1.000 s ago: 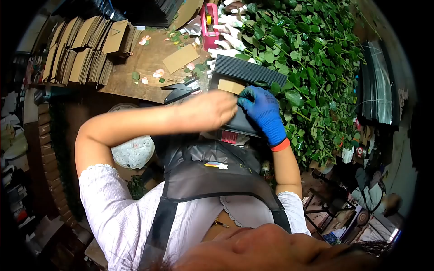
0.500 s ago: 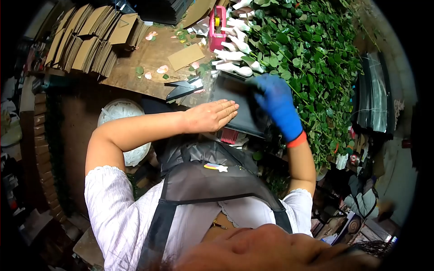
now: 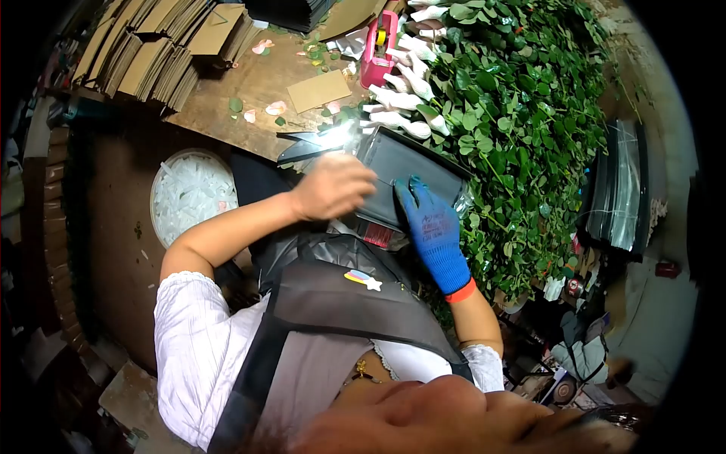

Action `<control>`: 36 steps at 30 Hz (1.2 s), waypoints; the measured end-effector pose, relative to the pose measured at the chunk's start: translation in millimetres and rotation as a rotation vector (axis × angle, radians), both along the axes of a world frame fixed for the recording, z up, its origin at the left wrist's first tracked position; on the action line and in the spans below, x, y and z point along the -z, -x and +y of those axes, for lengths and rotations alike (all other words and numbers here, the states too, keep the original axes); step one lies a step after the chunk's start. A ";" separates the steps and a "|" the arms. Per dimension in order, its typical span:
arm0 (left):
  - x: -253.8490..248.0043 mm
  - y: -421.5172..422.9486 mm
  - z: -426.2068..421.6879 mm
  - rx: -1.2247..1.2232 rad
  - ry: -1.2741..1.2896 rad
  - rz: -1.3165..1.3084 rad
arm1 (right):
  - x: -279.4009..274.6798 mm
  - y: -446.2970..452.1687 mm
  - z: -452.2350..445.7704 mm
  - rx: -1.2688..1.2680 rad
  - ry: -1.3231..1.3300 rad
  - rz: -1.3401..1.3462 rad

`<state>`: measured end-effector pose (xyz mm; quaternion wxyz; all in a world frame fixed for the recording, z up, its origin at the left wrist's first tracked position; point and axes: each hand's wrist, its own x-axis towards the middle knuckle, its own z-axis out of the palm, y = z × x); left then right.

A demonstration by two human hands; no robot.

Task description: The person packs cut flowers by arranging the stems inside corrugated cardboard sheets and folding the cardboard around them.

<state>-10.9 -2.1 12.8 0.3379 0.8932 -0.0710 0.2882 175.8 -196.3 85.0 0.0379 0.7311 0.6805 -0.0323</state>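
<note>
A shallow black tray lies at the table's near edge. My right hand, in a blue glove with an orange cuff, rests on its near side with the fingers extended and apart. My bare left hand is by the tray's left side. Motion smears its fingers, which look bent, and whether they hold anything does not show. Just beyond it lie dark-bladed scissors beside a bright glare. Below the tray's near edge a red ribbed item shows partly.
Green leafy stems with white-wrapped heads are heaped at right. A pink tape dispenser, a cardboard piece and loose petals lie on the wooden table. Folded cardboard stacks stand far left. A white tub holds clear plastic pieces.
My right hand has come down and nearer onto the tray from its far right side. My left hand has shifted left, off the tray's surface, and its flat fingers have bent.
</note>
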 end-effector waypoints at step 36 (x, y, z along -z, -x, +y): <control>-57.7 6.9 35.0 -0.245 0.126 1.167 | -6.7 11.8 4.7 0.060 0.058 -0.072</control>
